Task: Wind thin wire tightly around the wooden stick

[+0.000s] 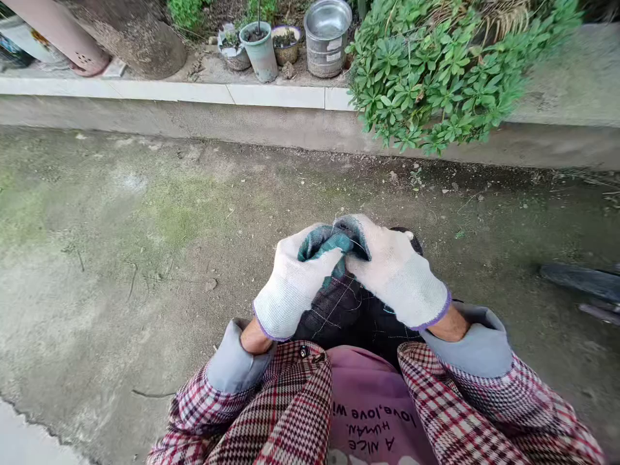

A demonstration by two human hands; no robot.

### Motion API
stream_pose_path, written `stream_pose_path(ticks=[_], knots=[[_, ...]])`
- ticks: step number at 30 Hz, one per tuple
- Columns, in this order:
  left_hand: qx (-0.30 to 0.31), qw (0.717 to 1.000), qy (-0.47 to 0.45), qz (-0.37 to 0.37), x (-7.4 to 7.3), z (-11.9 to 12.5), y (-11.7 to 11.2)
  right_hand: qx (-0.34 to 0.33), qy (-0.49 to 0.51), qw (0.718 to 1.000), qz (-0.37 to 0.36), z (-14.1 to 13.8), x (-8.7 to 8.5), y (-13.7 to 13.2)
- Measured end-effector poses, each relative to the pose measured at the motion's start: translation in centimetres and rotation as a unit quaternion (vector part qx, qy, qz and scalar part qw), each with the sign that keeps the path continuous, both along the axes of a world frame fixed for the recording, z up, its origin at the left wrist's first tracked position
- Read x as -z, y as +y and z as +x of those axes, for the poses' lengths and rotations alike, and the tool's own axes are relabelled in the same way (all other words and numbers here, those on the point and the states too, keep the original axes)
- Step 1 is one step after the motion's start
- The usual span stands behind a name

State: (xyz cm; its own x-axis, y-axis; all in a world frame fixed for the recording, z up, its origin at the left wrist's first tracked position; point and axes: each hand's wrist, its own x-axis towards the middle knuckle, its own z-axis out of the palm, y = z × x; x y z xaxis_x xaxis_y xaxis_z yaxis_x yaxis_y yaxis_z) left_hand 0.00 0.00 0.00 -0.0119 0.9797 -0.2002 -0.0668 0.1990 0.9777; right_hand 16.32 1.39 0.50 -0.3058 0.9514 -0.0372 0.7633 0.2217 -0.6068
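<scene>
Both my hands wear white knit gloves with teal-coated palms and meet in front of my body. My left hand (293, 284) is curled, its fingers folded in against the right one. My right hand (394, 271) pinches at the fingertips of the left glove. Nothing else shows between the fingers. Under the hands lies dark checked trouser cloth (346, 313), and plaid jacket sleeves (271, 407) with grey cuffs cover my arms.
Bare concrete ground (145, 245) with moss patches spreads ahead. A low kerb (194, 93) runs across the back, with several plant pots (261, 48), a metal bucket (327, 35) and a leafy green bush (436, 77) hanging over it. A dark object (581, 284) lies at the right edge.
</scene>
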Motion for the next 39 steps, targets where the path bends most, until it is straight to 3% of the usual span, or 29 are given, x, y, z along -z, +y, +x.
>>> stream_pose_path(ticks=[4, 12, 18, 21, 24, 26, 29, 33, 39], knots=[[0.035, 0.999, 0.016, 0.035, 0.0, 0.0, -0.4, 0.025, -0.027, 0.999, 0.005, -0.2, 0.1, 0.2], [-0.002, 0.997, 0.049, 0.067, 0.6, 1.1, -1.3, 0.03, -0.113, 0.993, 0.027, -1.1, 1.2, 0.2], [0.007, 0.999, 0.004, 0.034, 0.6, 1.6, -1.6, 0.01, -0.11, 0.994, 0.026, -1.0, 1.7, 0.2], [-0.02, 0.999, -0.024, -0.012, 0.6, 1.8, -1.5, 0.019, -0.106, 0.994, 0.034, -1.4, 2.0, -0.1], [-0.025, 0.998, -0.035, -0.048, 0.6, 1.6, -1.3, 0.012, -0.046, 0.998, 0.045, -0.9, 2.0, -0.5], [-0.003, 0.999, -0.026, -0.037, 0.5, 0.9, -1.2, -0.036, 0.034, 0.998, 0.043, 0.4, 1.6, -0.5], [0.085, 0.996, 0.016, -0.02, 0.2, -0.6, -1.0, -0.129, 0.162, 0.978, 0.006, 3.1, 0.7, -0.3], [0.191, 0.98, 0.053, -0.029, -0.1, -1.9, -1.0, -0.075, 0.254, 0.964, -0.014, 4.8, -0.4, 0.0], [0.211, 0.974, 0.026, -0.08, -0.2, -2.0, -1.2, -0.091, 0.256, 0.962, 0.006, 3.4, -0.3, -0.1]])
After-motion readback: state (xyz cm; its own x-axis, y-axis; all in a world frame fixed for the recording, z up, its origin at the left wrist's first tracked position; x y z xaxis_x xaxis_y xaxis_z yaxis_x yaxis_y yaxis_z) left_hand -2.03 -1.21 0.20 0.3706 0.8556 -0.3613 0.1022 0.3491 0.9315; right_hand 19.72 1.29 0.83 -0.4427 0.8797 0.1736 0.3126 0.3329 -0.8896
